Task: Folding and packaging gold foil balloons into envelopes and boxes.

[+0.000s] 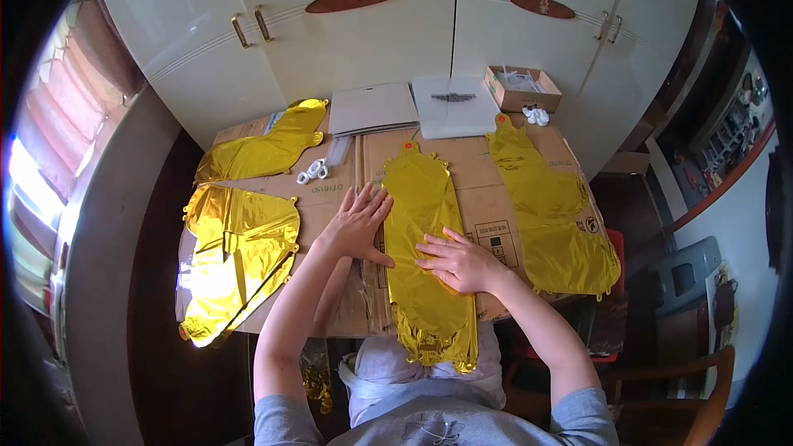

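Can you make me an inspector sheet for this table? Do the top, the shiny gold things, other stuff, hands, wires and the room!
Surface: brown cardboard, with gold foil lying on it.
Job's things: middle gold foil piece, flat but wrinkled, its near end past the cardboard's edge; right gold foil piece; more foil on the left.
Clutter: grey flat stack, white case, small open box, small white rolls.
Hands: left hand over the middle piece's left edge; right hand on its right side; fingers straight.
Cables: nothing seen.
Surroundings: white cupboard doors behind, wooden chair at lower right.
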`<state>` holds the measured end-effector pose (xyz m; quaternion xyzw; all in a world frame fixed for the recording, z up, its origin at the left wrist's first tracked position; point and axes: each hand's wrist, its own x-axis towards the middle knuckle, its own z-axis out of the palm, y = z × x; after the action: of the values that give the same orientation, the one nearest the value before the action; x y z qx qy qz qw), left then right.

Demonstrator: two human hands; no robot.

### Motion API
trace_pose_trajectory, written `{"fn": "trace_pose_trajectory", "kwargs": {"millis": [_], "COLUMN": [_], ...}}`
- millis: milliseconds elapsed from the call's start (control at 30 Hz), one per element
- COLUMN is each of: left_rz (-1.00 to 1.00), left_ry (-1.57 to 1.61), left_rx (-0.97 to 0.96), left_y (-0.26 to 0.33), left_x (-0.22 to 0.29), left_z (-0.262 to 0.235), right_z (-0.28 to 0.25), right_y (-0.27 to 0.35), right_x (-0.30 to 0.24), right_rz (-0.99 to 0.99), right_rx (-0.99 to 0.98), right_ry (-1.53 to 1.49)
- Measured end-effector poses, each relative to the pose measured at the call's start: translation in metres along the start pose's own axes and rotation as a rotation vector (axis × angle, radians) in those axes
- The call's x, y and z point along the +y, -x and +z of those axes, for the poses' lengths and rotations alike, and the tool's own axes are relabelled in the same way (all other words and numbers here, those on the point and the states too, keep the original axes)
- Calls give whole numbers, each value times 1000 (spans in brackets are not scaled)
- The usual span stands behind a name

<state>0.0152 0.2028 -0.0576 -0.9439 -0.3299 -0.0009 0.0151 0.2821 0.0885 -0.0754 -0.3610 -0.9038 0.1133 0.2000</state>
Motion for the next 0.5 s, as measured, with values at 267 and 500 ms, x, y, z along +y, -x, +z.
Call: {"fn": "trace_pose_trajectory", "kwargs": {"millis": [267, 500], "left_rz": [59, 74], "left_ry": [-160, -115], "left_rx": [1, -6], "left_y": [15, 46], "left_x": [29, 60], "left_z": [-28, -28], "right_z": [-2, 1], "right_y": [0, 0], "right_x": [-2, -1], "right_rz": [-1, 8], "right_rx": [-6, -2], "right_ry": [38, 39]}}
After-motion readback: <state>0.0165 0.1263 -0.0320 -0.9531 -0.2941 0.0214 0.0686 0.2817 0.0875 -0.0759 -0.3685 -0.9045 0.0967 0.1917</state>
